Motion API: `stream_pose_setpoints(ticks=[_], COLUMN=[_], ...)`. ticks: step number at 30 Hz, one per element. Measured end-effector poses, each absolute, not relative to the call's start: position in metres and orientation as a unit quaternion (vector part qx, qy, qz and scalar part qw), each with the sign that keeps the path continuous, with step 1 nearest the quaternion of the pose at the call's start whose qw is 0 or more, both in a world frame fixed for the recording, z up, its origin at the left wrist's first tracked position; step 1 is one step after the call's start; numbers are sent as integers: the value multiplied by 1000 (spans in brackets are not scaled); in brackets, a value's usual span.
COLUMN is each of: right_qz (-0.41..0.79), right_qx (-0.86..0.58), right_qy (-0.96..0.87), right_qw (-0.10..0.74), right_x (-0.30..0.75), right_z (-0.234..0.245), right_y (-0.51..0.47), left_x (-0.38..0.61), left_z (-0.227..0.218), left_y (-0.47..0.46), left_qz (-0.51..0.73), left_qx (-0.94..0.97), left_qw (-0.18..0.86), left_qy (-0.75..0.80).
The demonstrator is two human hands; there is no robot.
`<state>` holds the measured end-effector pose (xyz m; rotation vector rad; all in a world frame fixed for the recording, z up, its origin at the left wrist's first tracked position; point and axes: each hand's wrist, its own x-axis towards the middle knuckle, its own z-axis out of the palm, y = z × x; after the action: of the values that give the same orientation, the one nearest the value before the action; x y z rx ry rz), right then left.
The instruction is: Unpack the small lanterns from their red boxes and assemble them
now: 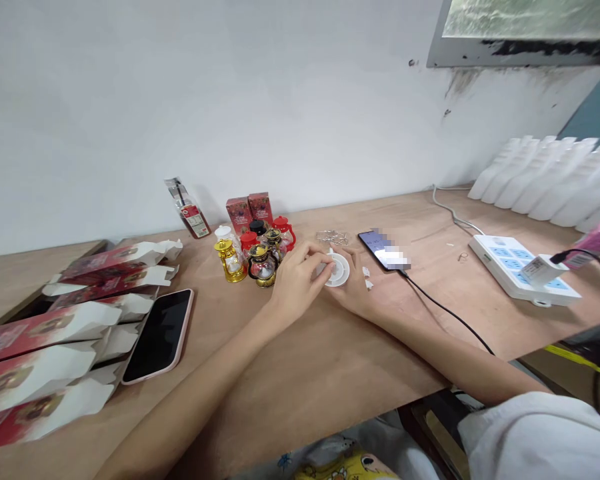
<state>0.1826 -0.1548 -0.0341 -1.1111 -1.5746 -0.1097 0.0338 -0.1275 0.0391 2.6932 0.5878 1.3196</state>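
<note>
Both my hands meet at the middle of the wooden table [300,373] over a small round white plastic piece [338,271]. My left hand [297,279] curls its fingers onto the piece's left side. My right hand [353,288] lies behind and under it, fingers closed on its right edge. A cluster of miniature lanterns [256,253] in gold, red and black stands just left of my hands. Two small white scraps [367,278] lie to the right of the piece.
Red and white cartons [55,333] lie stacked at the left beside a pink-cased phone [159,335]. A second phone [384,250] on a black cable lies right of my hands, wire rings [332,237] behind. A white power strip [523,268] and white bottles [550,177] sit at right.
</note>
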Motion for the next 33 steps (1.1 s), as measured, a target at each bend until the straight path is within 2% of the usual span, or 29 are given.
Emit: stream_pose_setpoints(ticks=[5, 10, 13, 21, 24, 28, 33], right_qz=[-126, -142, -138, -102, -61, -56, -61], right_qx=[-491, -480, -473, -488, -519, -535, -543], right_qy=[-653, -642, -638, -584, -546, -530, -532], right_qw=[562, 581, 592, 640, 655, 656, 647], right_x=[184, 184, 183, 192, 198, 203, 204], right_z=[-33, -36, -36, -37, -44, -49, -48], right_y=[-154, -153, -153, -143, -136, -130, -129], left_x=[35, 37, 38, 39, 44, 56, 69], left_z=[35, 31, 33, 23, 6, -10, -11], left_y=[-129, -133, -134, -115, -96, -74, -65], left_qz=[390, 410, 428, 472, 381, 192, 118], left_qx=[893, 884, 881, 837, 864, 924, 941], left_qw=[-83, -109, -67, 135, 152, 72, 29], left_qy=[211, 197, 191, 239, 291, 324, 316])
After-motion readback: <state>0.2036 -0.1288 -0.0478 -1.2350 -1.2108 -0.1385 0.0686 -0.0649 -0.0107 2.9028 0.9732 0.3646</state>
